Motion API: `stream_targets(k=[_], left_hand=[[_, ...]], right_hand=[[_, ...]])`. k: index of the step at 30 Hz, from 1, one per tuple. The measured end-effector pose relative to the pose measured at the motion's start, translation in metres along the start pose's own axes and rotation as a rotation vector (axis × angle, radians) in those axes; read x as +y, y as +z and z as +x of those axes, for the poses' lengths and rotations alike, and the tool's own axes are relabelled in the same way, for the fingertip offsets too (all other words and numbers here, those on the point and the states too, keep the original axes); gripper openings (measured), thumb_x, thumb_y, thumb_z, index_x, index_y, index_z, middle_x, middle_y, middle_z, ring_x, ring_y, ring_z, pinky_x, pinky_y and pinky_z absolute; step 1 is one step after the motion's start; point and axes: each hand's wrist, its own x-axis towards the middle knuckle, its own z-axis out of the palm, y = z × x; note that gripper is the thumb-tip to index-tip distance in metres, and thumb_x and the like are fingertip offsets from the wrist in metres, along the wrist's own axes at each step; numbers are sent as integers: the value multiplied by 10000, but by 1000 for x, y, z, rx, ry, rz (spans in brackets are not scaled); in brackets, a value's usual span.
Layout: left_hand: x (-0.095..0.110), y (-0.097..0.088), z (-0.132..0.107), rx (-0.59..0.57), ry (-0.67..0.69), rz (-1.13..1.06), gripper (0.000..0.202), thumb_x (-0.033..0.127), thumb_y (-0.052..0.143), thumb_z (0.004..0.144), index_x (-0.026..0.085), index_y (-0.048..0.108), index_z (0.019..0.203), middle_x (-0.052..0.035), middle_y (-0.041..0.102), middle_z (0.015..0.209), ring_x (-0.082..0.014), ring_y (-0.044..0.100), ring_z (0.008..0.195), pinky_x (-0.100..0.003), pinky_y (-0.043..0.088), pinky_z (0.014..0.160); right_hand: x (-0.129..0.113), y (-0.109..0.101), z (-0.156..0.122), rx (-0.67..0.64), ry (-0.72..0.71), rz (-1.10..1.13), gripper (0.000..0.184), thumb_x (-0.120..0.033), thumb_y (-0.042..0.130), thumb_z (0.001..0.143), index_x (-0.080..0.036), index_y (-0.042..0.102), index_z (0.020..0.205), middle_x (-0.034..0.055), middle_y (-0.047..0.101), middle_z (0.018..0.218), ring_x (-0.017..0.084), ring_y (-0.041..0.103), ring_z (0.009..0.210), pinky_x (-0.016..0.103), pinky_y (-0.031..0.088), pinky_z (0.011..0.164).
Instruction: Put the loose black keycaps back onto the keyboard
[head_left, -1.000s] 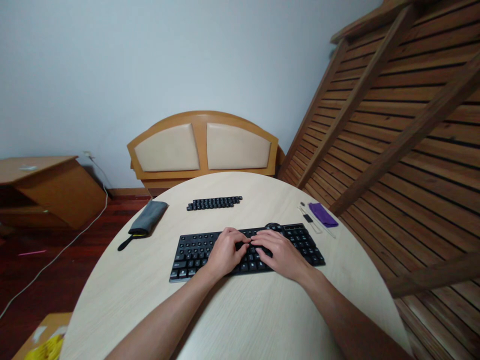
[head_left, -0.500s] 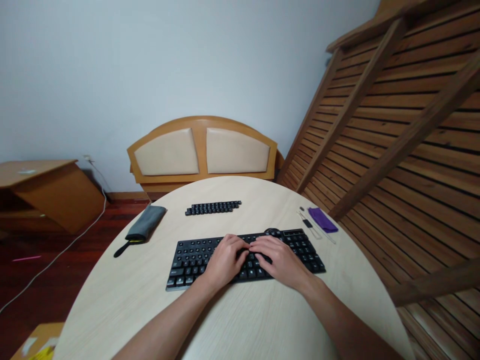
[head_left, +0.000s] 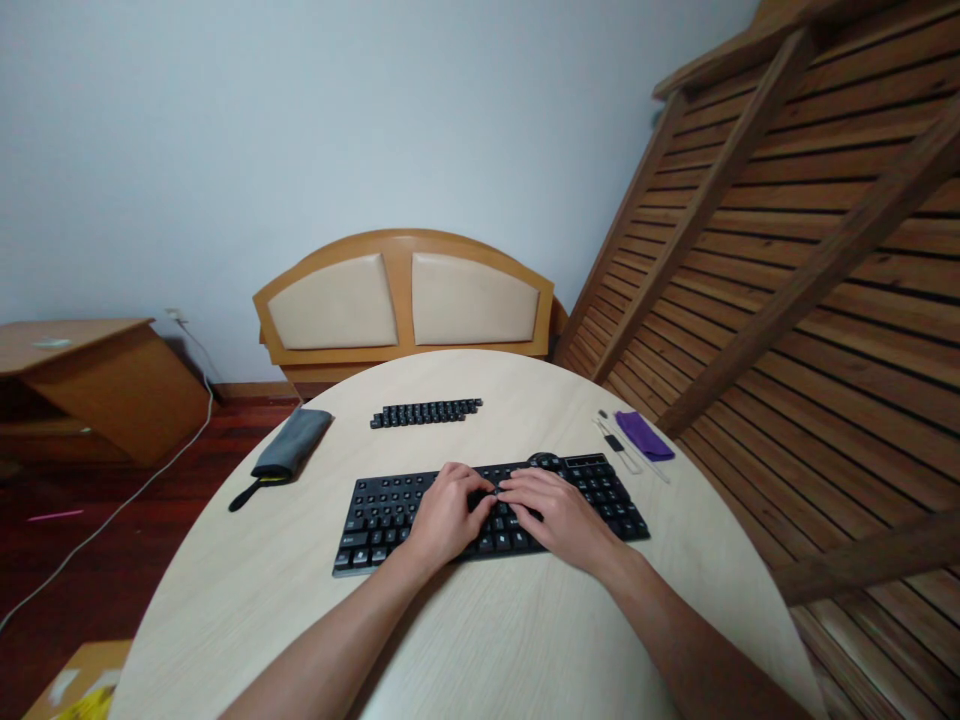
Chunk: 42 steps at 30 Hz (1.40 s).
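A black keyboard (head_left: 375,520) lies on the round table; the upper rows on its left show small bare key mounts, while keycaps sit on the lower rows and right side. My left hand (head_left: 446,510) rests over its middle, fingers bent and closed together. From the right, my right hand (head_left: 555,510) reaches to the same spot, its fingers also drawn together. The fingertips of both hands nearly meet over one key; what they grip, if anything, is hidden. Behind the keyboard, loose black keycaps (head_left: 427,412) stand in neat rows.
On the table's left lies a grey pouch (head_left: 294,447) with a black loop. A purple cloth (head_left: 643,437), a wire keycap puller (head_left: 615,443) and a thin white stick (head_left: 656,468) lie at the right. A slatted wooden panel (head_left: 810,300) leans beside the table (head_left: 480,660).
Both hands stay at the same spot on the keyboard, with only slight shifts of the fingers. The view has tilted very slightly.
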Motion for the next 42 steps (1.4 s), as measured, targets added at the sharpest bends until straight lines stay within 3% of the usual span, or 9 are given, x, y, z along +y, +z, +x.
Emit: stream_targets(k=[8,14,21,29,33,38,42], left_hand=[[-5,1,1,-14,-5,-13,112,268,654,890,217,732,953,-67,656,1003,-242,580,1017,-389,485,919],[-3,2,-2,5,-8,35,151,281,626,907,224,743,985,-76,613,1126,-239,577,1066,-377,485,945],[-4,2,-2,7,26,79,129,274,647,894,219,763,903,-85,616,1152,-257,576,1068,-425,472,962],[1,1,-3,32,59,66,121,232,616,910,212,716,976,-71,636,1134,-245,554,1086,-413,466,976],[3,1,-3,45,48,55,115,201,594,913,196,687,980,-63,651,1122,-236,555,1084,-407,455,991],[4,0,-2,45,50,21,157,167,576,902,195,668,1026,-58,676,1098,-229,576,1064,-395,453,983],[-2,-13,7,17,-1,12,167,226,550,925,198,684,1021,-55,694,1053,-214,614,1029,-360,468,962]], right_hand=[[-3,-2,2,1,3,-15,282,-105,584,881,-246,733,1075,51,732,1100,227,629,1095,436,519,959],[-4,2,2,8,32,-21,285,-95,580,878,-234,728,1078,43,737,1094,231,625,1092,432,526,948],[-9,2,3,-27,46,-59,260,-106,582,871,-218,741,1044,51,734,1113,256,609,1123,460,524,952],[-9,-2,0,-52,46,-35,266,-165,578,900,-223,694,1132,64,693,1191,231,580,1175,446,474,1017],[-12,-7,-1,-134,67,-43,445,-299,641,871,-240,595,1310,82,584,1366,254,500,1282,475,407,1087],[-12,-8,-1,-169,99,-46,547,-346,618,888,-232,496,1409,87,535,1424,252,456,1328,468,371,1123],[-9,-6,-1,-157,100,-42,520,-344,609,897,-222,508,1392,97,549,1407,257,469,1318,469,380,1116]])
